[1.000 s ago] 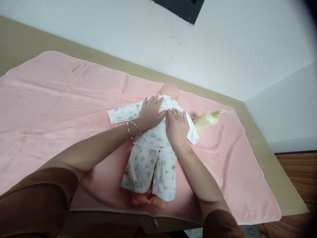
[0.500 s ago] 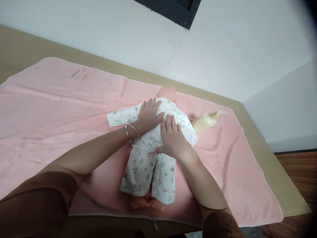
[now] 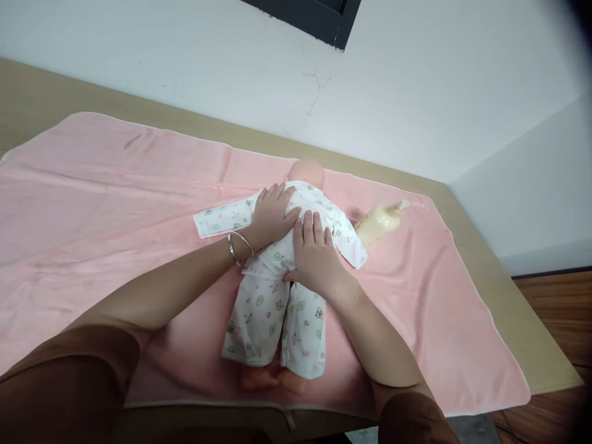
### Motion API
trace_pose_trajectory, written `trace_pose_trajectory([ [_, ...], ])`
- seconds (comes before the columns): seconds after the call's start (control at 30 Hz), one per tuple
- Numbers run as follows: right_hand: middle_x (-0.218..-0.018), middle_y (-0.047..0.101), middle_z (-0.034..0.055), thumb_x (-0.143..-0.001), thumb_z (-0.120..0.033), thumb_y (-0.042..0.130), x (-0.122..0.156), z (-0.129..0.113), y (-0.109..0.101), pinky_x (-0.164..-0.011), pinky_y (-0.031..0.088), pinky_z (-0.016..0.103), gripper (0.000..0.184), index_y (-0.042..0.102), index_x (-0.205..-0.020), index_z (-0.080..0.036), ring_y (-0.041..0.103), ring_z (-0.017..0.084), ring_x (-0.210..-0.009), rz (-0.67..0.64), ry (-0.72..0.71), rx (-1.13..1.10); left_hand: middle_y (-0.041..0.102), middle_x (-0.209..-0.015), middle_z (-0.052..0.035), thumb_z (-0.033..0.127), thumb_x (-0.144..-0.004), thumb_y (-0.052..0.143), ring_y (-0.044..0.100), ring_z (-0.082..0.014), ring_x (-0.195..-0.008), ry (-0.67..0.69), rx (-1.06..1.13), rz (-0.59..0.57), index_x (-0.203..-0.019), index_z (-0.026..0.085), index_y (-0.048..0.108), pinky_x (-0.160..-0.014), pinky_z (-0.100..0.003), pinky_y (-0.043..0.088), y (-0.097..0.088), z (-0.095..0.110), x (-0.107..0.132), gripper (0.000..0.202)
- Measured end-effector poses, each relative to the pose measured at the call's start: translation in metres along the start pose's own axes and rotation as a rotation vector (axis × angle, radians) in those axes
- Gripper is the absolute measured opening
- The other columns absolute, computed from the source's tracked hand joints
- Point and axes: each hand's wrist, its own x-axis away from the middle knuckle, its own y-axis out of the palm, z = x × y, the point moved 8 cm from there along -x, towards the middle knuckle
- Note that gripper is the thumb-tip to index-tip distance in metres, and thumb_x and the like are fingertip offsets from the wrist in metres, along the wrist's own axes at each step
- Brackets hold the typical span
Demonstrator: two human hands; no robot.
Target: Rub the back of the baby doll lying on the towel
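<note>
A baby doll (image 3: pixel 256 314) in white printed pyjamas lies on a pink blanket (image 3: pixel 152 179), its back side up and its head away from me. My left hand (image 3: pixel 274 214) rests flat on the upper left of the doll's back, fingers spread, a silver bangle at the wrist. Flat on the right side of the back lies my right hand (image 3: pixel 317 253), its fingers stretched out and its thumb near the waist. The doll's left sleeve sticks out sideways. Its bare feet show near the blanket's front edge. Its face is hidden.
A cream pump bottle (image 3: pixel 382 223) lies on its side right of the doll. Under the blanket is a wooden table (image 3: pixel 546 364), with a white wall (image 3: pixel 185 68) behind it. A dark frame (image 3: pixel 314 18) hangs on the wall. Brown wood floor (image 3: pixel 555 302) shows at right.
The view has shifted slightly, so the scene sits a little further left. Both hands stay on the doll's back; the right hand's fingers have shifted slightly.
</note>
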Motion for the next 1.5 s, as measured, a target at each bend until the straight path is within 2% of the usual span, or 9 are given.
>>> trace_pose_trajectory([
  [0.37, -0.168, 0.004, 0.0312, -0.068, -0.052, 0.090, 0.001, -0.001, 0.001, -0.125, 0.023, 0.069, 0.130, 0.017, -0.161, 0.003, 0.005, 0.050, -0.158, 0.079, -0.011, 0.019, 0.047, -0.155, -0.0193, 0.040, -0.098, 0.044, 0.038, -0.0376, -0.147, 0.015, 0.013, 0.004, -0.148, 0.009, 0.048, -0.123, -0.055, 0.026, 0.000, -0.001, 0.000, 0.059],
  [0.6, -0.168, 0.003, 0.0314, -0.071, -0.052, 0.088, 0.002, -0.002, 0.000, -0.125, 0.019, 0.071, 0.129, 0.015, -0.161, 0.004, 0.003, 0.050, -0.158, 0.054, -0.022, 0.003, 0.049, -0.154, -0.0178, 0.041, -0.098, 0.042, 0.039, -0.0369, -0.146, 0.020, 0.022, 0.012, -0.147, 0.011, 0.049, -0.122, -0.055, 0.027, -0.001, -0.002, 0.001, 0.058],
  [0.7, -0.170, 0.000, 0.0274, -0.078, -0.060, 0.079, 0.001, 0.006, -0.002, -0.125, 0.009, 0.074, 0.122, 0.014, -0.162, 0.000, -0.002, 0.047, -0.160, 0.004, -0.041, -0.034, 0.046, -0.156, -0.0188, 0.041, -0.098, 0.040, 0.038, -0.0370, -0.147, 0.017, 0.030, 0.010, -0.147, 0.010, 0.049, -0.122, -0.056, 0.027, -0.002, -0.002, 0.001, 0.058],
  [0.83, -0.173, -0.006, 0.0169, -0.094, -0.068, 0.051, -0.009, 0.023, -0.004, -0.127, 0.000, 0.069, 0.100, 0.008, -0.165, -0.012, -0.009, 0.035, -0.162, -0.066, -0.106, -0.177, 0.050, -0.153, -0.0190, 0.040, -0.100, 0.035, 0.041, -0.0356, -0.145, 0.031, 0.047, 0.025, -0.145, 0.010, 0.051, -0.121, -0.056, 0.029, -0.001, -0.003, 0.000, 0.057],
  [0.93, -0.173, -0.009, 0.0158, -0.102, -0.062, 0.035, -0.022, 0.037, -0.009, -0.128, 0.001, 0.066, 0.084, 0.006, -0.165, -0.015, -0.010, 0.031, -0.162, -0.003, -0.073, -0.281, 0.054, -0.148, -0.0170, 0.038, -0.101, 0.030, 0.045, -0.0332, -0.141, 0.041, 0.065, 0.056, -0.144, 0.011, 0.053, -0.120, -0.054, 0.031, -0.001, -0.004, 0.000, 0.056],
  [1.1, -0.173, -0.003, 0.0198, -0.104, -0.059, 0.031, -0.029, 0.040, -0.014, -0.129, 0.007, 0.063, 0.079, 0.012, -0.164, -0.012, -0.004, 0.033, -0.162, 0.110, 0.000, -0.281, 0.055, -0.148, -0.0155, 0.038, -0.101, 0.029, 0.045, -0.0309, -0.141, 0.042, 0.080, 0.061, -0.143, 0.012, 0.054, -0.120, -0.053, 0.031, -0.002, -0.005, -0.001, 0.054],
  [1.33, -0.171, 0.022, 0.0142, -0.101, -0.058, 0.042, 0.009, 0.051, -0.039, -0.128, 0.007, 0.067, 0.076, 0.023, -0.163, -0.018, 0.016, 0.032, -0.161, -0.044, -0.049, -0.238, 0.055, -0.148, -0.0170, 0.032, -0.102, 0.029, 0.046, -0.0308, -0.141, 0.062, 0.019, 0.080, -0.142, 0.012, 0.054, -0.120, -0.053, 0.034, -0.006, -0.001, 0.001, 0.051],
  [1.43, -0.171, 0.022, 0.0125, -0.101, -0.061, 0.040, 0.036, 0.079, -0.067, -0.131, 0.006, 0.062, 0.077, 0.023, -0.163, -0.019, 0.015, 0.029, -0.162, 0.028, 0.015, -0.294, 0.051, -0.151, -0.0205, 0.033, -0.101, 0.033, 0.041, -0.0352, -0.145, 0.054, 0.004, 0.062, -0.143, 0.010, 0.053, -0.120, -0.058, 0.032, -0.013, 0.012, 0.006, 0.052],
  [1.5, -0.171, 0.022, 0.0116, -0.102, -0.061, 0.038, 0.053, 0.100, -0.084, -0.132, 0.004, 0.059, 0.079, 0.018, -0.164, -0.016, 0.013, 0.027, -0.162, 0.111, 0.064, -0.319, 0.048, -0.154, -0.0214, 0.040, -0.099, 0.041, 0.035, -0.0385, -0.149, 0.085, 0.082, 0.014, -0.143, 0.009, 0.053, -0.123, -0.062, 0.026, -0.021, 0.036, 0.013, 0.056],
])
